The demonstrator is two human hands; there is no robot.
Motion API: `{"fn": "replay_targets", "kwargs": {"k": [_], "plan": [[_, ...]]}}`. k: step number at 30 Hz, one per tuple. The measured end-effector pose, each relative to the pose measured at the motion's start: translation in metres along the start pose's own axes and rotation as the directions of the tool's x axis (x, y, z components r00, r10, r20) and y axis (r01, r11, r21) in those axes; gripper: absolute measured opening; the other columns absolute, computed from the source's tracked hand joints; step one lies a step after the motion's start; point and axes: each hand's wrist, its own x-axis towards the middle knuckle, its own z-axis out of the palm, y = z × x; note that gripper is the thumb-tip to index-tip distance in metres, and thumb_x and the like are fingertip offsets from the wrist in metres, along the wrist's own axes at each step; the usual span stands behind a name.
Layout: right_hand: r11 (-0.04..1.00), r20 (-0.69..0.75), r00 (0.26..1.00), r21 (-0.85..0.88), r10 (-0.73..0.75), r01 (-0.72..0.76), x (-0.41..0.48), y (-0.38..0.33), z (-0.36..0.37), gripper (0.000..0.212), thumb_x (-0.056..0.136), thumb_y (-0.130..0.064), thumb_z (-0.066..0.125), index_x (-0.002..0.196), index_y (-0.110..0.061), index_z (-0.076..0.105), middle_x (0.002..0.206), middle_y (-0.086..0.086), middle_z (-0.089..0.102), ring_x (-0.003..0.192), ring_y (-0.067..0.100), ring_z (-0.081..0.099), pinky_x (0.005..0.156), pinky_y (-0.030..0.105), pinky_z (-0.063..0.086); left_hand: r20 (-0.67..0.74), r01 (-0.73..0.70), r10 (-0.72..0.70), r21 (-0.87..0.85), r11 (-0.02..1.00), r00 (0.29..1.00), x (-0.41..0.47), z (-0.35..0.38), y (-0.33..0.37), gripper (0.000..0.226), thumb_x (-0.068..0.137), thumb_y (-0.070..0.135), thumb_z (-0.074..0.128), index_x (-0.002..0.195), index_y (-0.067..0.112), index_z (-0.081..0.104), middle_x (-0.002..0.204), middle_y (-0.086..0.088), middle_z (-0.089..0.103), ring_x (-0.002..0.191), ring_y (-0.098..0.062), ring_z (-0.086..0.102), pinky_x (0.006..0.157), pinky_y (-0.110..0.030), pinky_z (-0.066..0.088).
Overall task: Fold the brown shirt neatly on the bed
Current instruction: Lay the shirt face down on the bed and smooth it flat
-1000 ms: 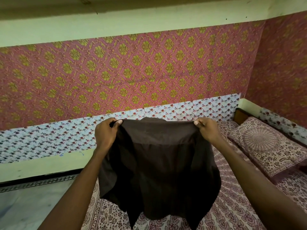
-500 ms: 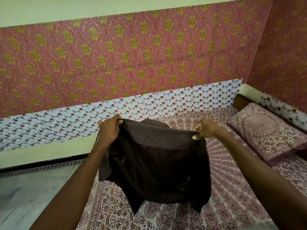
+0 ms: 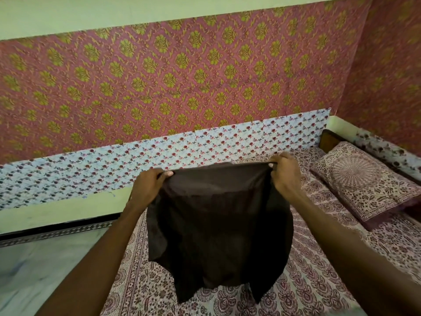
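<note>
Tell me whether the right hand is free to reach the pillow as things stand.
Probably not yet. The right hand is pinching a top corner of the shirt, as is the left hand. The pillow lies unblocked on the bed to its right.

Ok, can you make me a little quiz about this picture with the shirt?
1. True or false: the brown shirt lies flat on the bed.
2. Which hands hold the shirt's top edge? A) left hand only B) right hand only C) both
3. Fill in: the pillow lies on the person's ____ side.

Key: 1 false, it hangs in the air; 2 C; 3 right.
</note>
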Motion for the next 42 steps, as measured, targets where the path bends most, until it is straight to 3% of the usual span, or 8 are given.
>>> {"fn": "replay_targets", "kwargs": {"k": [3, 9, 14, 21, 25, 28, 35, 42], "plan": [[0.993, -0.352, 0.934, 0.117, 0.067, -0.027, -0.011, -0.010, -0.002, 0.024, 0.088, 0.001, 0.055, 0.109, -0.006, 0.066, 0.105, 0.012, 0.058, 0.094, 0.028, 0.054, 0.071, 0.030, 0.040, -0.352, 0.075, -0.117, -0.132, 0.988, 0.929, -0.009, -0.005, 0.022, 0.042, 0.093, 0.051, 0.052, 0.070, 0.016, 0.054, 0.057, 0.001, 0.051, 0.053, -0.018, 0.048, 0.054, -0.030, 0.032], [0.967, -0.243, 0.938, 0.117, 0.247, -0.225, -0.020, -0.002, 0.014, 0.026, 0.087, 0.001, 0.057, 0.111, -0.007, 0.063, 0.110, 0.011, 0.060, 0.102, 0.030, 0.055, 0.089, 0.042, 0.045, -0.203, 0.119, -0.116, 0.002, 0.993, 0.972, -0.028, 0.004, 0.010, 0.047, 0.087, 0.063, 0.051, 0.065, 0.022, 0.058, 0.057, 0.006, 0.055, 0.061, -0.020, 0.059, 0.058, -0.026, 0.039], [0.816, -0.463, 0.674, 0.382, 0.575, -0.434, -0.033, -0.002, 0.044, 0.026, 0.087, -0.006, 0.046, 0.100, -0.017, 0.066, 0.111, 0.009, 0.058, 0.104, 0.034, 0.050, 0.088, 0.051, 0.045, -0.430, 0.007, -0.007, 0.000, 1.000, 0.903, -0.039, 0.021, 0.019, 0.025, 0.097, 0.033, 0.049, 0.092, 0.014, 0.064, 0.086, -0.005, 0.067, 0.082, -0.027, 0.052, 0.068, -0.031, 0.031], [0.876, -0.732, 0.542, 0.481, 0.413, -0.017, 0.004, -0.008, 0.065, 0.028, 0.101, -0.019, 0.040, 0.092, -0.002, 0.060, 0.094, 0.014, 0.059, 0.087, 0.021, 0.051, 0.084, 0.021, 0.037, -0.705, 0.054, -0.082, -0.062, 0.997, 0.705, -0.017, 0.045, 0.011, 0.010, 0.093, 0.014, 0.054, 0.088, 0.009, 0.061, 0.082, -0.010, 0.061, 0.086, -0.029, 0.043, 0.082, -0.038, 0.029], [0.980, -0.040, 0.984, 0.107, 0.173, -0.168, 0.051, 0.019, 0.124, 0.021, 0.101, -0.018, 0.043, 0.107, -0.009, 0.061, 0.102, 0.011, 0.060, 0.089, 0.019, 0.054, 0.080, 0.033, 0.050, -0.151, 0.236, -0.215, 0.136, 0.962, 0.965, 0.051, 0.101, -0.034, 0.015, 0.093, 0.020, 0.053, 0.093, 0.011, 0.066, 0.089, -0.020, 0.069, 0.098, -0.039, 0.057, 0.089, -0.046, 0.038], [0.965, 0.421, 0.881, -0.225, 0.218, -0.131, 0.076, 0.050, 0.178, 0.014, 0.096, -0.011, 0.051, 0.099, -0.014, 0.064, 0.105, 0.012, 0.064, 0.099, 0.029, 0.060, 0.087, 0.043, 0.051, 0.124, 0.222, -0.226, 0.049, 0.974, 0.966, 0.090, 0.155, -0.059, 0.008, 0.090, 0.019, 0.056, 0.097, 0.017, 0.059, 0.086, -0.017, 0.069, 0.092, -0.037, 0.062, 0.088, -0.047, 0.044], [0.883, 0.410, 0.882, -0.469, 0.233, -0.015, 0.110, 0.106, 0.287, 0.034, 0.081, -0.006, 0.067, 0.113, -0.016, 0.061, 0.111, 0.009, 0.065, 0.107, 0.031, 0.054, 0.097, 0.046, 0.038, 0.769, 0.050, 0.067, -0.127, 0.991, 0.636, 0.152, 0.313, -0.130, 0.021, 0.076, 0.024, 0.047, 0.075, 0.041, 0.058, 0.082, 0.000, 0.065, 0.085, -0.028, 0.064, 0.090, -0.047, 0.045], [0.704, 0.530, 0.759, -0.697, 0.378, 0.137, 0.130, 0.184, 0.437, 0.022, 0.085, -0.016, 0.065, 0.106, -0.012, 0.068, 0.122, 0.012, 0.060, 0.125, 0.041, 0.042, 0.098, 0.050, 0.038, 0.384, 0.061, -0.179, 0.300, 0.952, 0.906, 0.206, 0.459, -0.169, 0.049, 0.072, 0.009, 0.065, 0.120, 0.017, 0.059, 0.116, -0.010, 0.060, 0.108, -0.033, 0.053, 0.091, -0.045, 0.032]]}}
